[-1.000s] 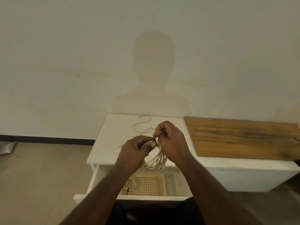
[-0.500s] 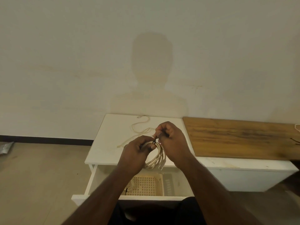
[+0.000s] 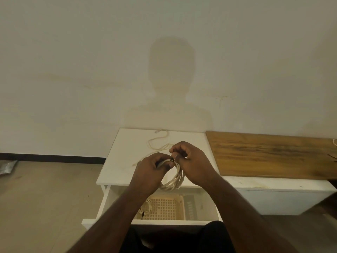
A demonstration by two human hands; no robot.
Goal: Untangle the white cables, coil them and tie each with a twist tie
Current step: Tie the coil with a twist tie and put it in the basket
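My left hand (image 3: pixel 149 170) grips the coiled cable (image 3: pixel 173 181) above the open drawer (image 3: pixel 109 199); my right hand (image 3: pixel 189 159) pinches its dark twist tie (image 3: pixel 172 159). One tied coil (image 3: pixel 145 207) lies inside; another cable (image 3: pixel 158 143) waits behind, loose on the desk (image 3: pixel 118 161)

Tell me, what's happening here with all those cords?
A person is bundling white cables. Both hands hold one coiled cable above an open drawer: the left hand grips the loops while the right hand pinches a dark twist tie at the top. Another loose cable lies on the white cabinet, and a basket in the drawer holds one already tied.
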